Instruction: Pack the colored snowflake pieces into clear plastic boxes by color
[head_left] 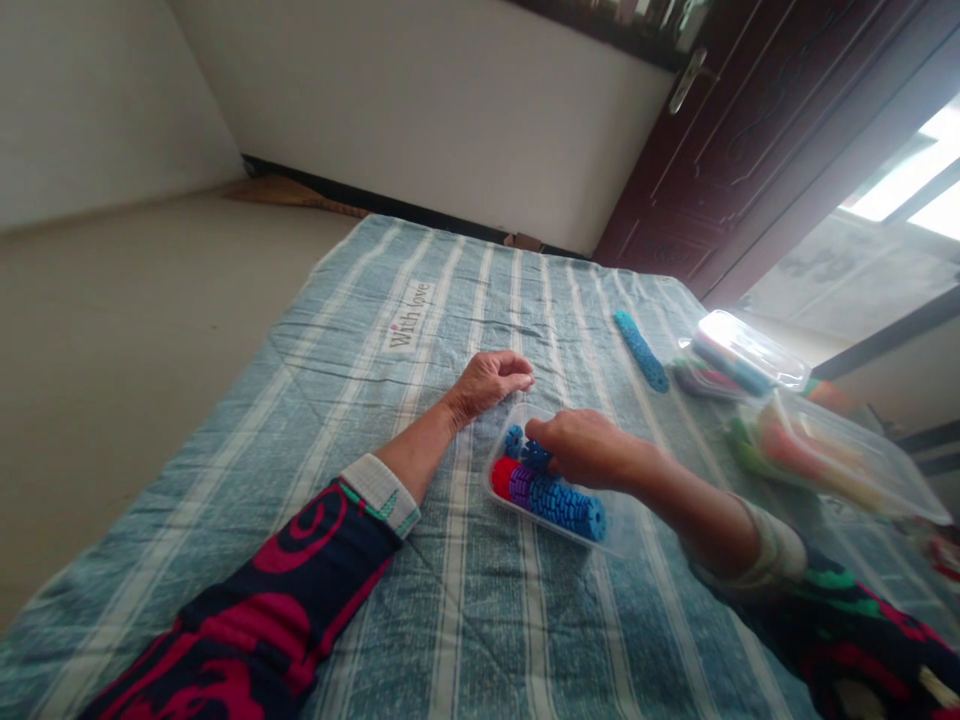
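A clear plastic box [615, 520] on the bed cover holds plastic notched discs. Along its near side lies a row of them, with red discs [505, 478], purple discs [523, 486] and blue discs [562, 503]. My right hand [585, 447] reaches into the box from the right, its fingers closed on dark blue notched discs [535, 456]; the fingertips are partly hidden. A single blue disc [514, 440] shows at the box's far left corner. Just beyond that corner, my left hand [493, 385] rests with curled fingers, thumb near the fingertips, nothing visible in it.
A teal row of discs [641, 350] lies farther back on the striped cover [360, 400]. To the right stand a lidded clear box [750, 350] and another clear box [840, 450] with red, yellow and green pieces. A dark red door [712, 150] is behind.
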